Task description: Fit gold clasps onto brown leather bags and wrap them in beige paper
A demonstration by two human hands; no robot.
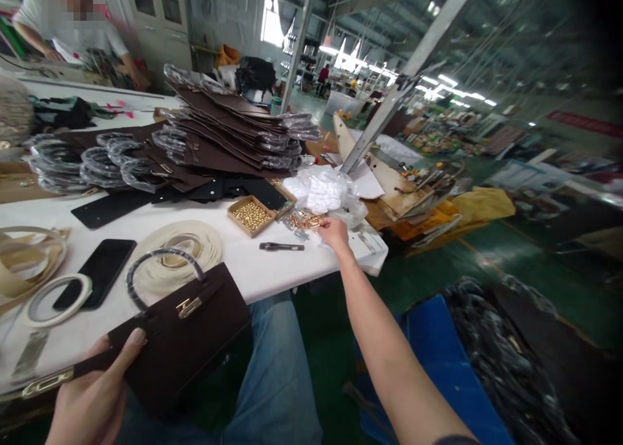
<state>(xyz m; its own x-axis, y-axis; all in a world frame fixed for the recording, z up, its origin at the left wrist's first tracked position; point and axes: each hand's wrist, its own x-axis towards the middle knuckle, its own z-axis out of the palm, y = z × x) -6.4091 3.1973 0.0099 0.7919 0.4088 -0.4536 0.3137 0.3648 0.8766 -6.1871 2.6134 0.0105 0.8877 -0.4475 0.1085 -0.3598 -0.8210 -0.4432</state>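
Observation:
My left hand [100, 386] grips a dark brown handbag [189, 335] at its upper left corner, thumb on top. The bag has a gold clasp [189, 306] and an arched handle [139, 273] wrapped in clear plastic. A strap with a gold buckle [47, 383] sticks out to the left of that hand. At the table's right end, my right hand [334, 232] reaches into a pile of small gold metal parts [306, 220], fingers pinched together. What lies between those fingertips is too small to make out. Beside the pile stands a small box of gold studs [251, 215].
Brown bag pieces with plastic-wrapped handles [228, 124] are stacked at the back of the white table [233, 270]. A dark hand tool [281, 246], a tape roll [57, 300], a phone [100, 270] and a coiled cream strip [209, 247] lie nearer. Another person [80, 30] works at back left.

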